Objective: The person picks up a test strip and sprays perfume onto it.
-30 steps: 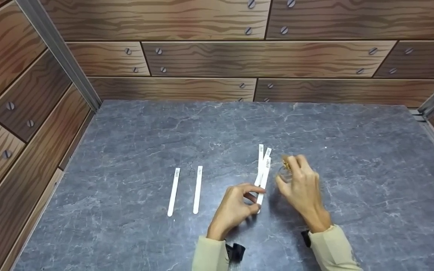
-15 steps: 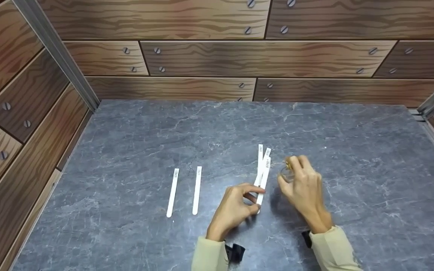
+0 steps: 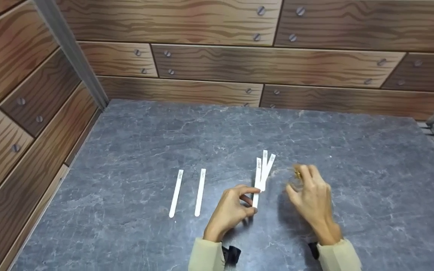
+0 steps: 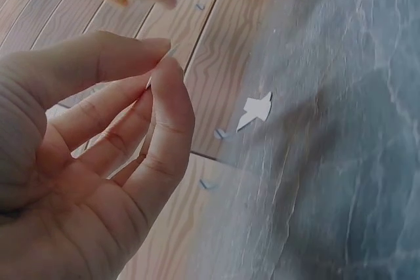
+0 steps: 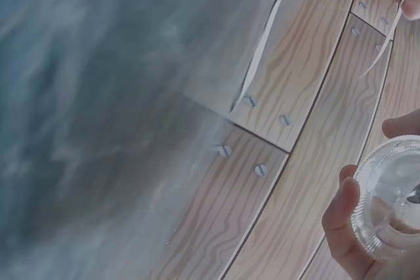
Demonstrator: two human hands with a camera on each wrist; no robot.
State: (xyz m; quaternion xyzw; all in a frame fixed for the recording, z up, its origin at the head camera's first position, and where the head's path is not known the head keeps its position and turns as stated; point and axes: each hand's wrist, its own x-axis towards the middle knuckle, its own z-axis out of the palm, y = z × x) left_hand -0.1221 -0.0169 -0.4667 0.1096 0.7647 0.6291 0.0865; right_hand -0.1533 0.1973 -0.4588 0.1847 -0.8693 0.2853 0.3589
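Observation:
My left hand (image 3: 232,210) pinches a white paper strip (image 3: 257,178) between thumb and fingertips; in the left wrist view the strip (image 4: 172,51) shows nearly edge-on. Just beyond it, two more white strips (image 3: 265,163) lie crossed at their near ends on the table. Each has small print at its far end. To the right, my right hand (image 3: 313,199) holds a clear round piece with a ridged rim (image 5: 365,218), raised off the table. Something gold-coloured (image 3: 297,173) shows at its fingertips. The rest of the round piece is hidden or cut off.
Two separate white strips (image 3: 176,194) lie side by side to the left on the grey marbled table (image 3: 138,143). Wood-patterned walls (image 3: 209,64) stand behind and at the left, with a metal post (image 3: 85,71) at the corner.
The left hand has drawn its strip leftward, off the other two, which now lie to its right. The right hand has shifted slightly right with the clear round piece. The head view has also shifted.

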